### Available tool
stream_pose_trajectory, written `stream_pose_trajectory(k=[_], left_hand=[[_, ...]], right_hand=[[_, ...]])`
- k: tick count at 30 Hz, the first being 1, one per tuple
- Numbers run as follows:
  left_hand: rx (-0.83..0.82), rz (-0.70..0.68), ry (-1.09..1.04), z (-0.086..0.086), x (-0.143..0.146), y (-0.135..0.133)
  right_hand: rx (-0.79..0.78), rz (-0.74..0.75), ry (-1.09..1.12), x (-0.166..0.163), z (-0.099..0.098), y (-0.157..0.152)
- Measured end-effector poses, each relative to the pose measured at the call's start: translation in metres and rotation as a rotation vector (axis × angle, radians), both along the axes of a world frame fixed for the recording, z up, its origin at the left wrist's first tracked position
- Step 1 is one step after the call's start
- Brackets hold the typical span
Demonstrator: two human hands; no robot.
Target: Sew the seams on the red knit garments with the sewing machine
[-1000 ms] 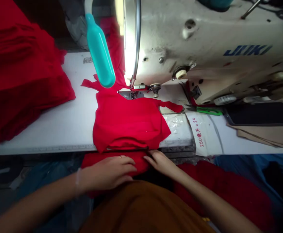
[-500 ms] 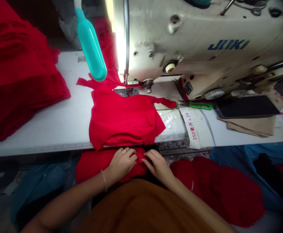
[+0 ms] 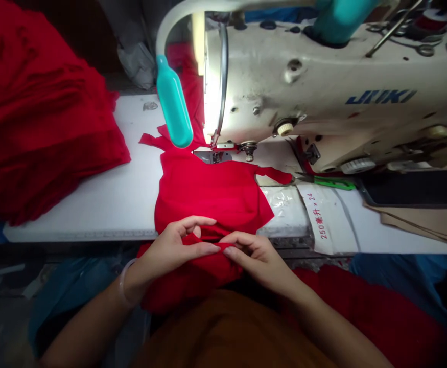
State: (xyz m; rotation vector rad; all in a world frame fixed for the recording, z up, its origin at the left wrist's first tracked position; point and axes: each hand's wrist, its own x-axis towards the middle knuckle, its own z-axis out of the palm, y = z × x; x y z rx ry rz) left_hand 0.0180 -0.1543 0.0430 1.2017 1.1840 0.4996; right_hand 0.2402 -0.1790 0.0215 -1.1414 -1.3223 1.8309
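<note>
"What writing can you make out?"

"JUKI, in blue letters on the pale sewing machine (image 3: pixel 265 66). On the white strip (image 3: pixel 328 227) at the near edge of the worktop (image 3: pixel 93 204) I read '250毫升 × 24' in red, running sideways."

"Any containers?"

"Blue material (image 3: pixel 380 271) lies below the worktop, beside a red heap (image 3: pixel 361 306); I can't tell whether it's a bag around that heap."

"And your fingers?"

"On my right hand (image 3: pixel 263 260), thumb and forefinger are pinched together on the red cloth (image 3: pixel 192 281). My left hand (image 3: pixel 167 248) has its thumb along that cloth and its forefinger standing well apart; whether its other fingers grip underneath, I can't tell."

"Where's that cloth?"

"Right in front of me, just off the worktop's near edge. Beyond it a red piece (image 3: pixel 208 189) lies on the worktop, before the needle area."

"And around you?"

"To my left, a thick red stack (image 3: pixel 43 128). To my right, green-handled snips (image 3: pixel 332 182), then a dark phone (image 3: pixel 415 188) on tan sheets (image 3: pixel 418 221)."
</note>
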Motion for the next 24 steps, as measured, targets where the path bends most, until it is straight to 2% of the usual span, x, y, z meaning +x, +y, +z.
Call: stream_pose_trajectory(k=[4,6,9,11,14,16,20,22,24], left_hand=[[0.081,-0.109,0.067,0.001,-0.010,-0.002],[0.133,-0.107,0.069,0.000,-0.013,-0.004],[0.279,0.049,0.061,-0.003,-0.014,-0.003],[0.333,0.193,0.034,-0.004,-0.016,-0.002],[0.282,0.420,0.003,-0.007,-0.026,-0.002],[0.250,0.533,0.012,-0.012,-0.034,-0.003],[0.178,0.613,-0.031,-0.022,-0.046,-0.008],[0.141,0.602,-0.075,-0.023,-0.047,-0.013],[0.146,0.537,-0.078,-0.017,-0.046,-0.018]], right_hand=[[-0.015,-0.087,-0.061,-0.009,-0.004,0.012],[0.028,-0.081,-0.047,-0.013,-0.007,0.015],[0.132,-0.011,-0.059,-0.018,-0.014,0.017],[0.118,0.029,-0.071,-0.020,-0.019,0.017],[0.012,0.021,-0.046,-0.019,-0.026,0.016],[-0.001,-0.021,-0.006,-0.019,-0.029,0.014],[0.000,-0.073,0.140,-0.025,-0.031,0.012],[0.002,-0.079,0.187,-0.033,-0.030,0.012],[0.068,-0.067,0.175,-0.042,-0.026,0.013]])
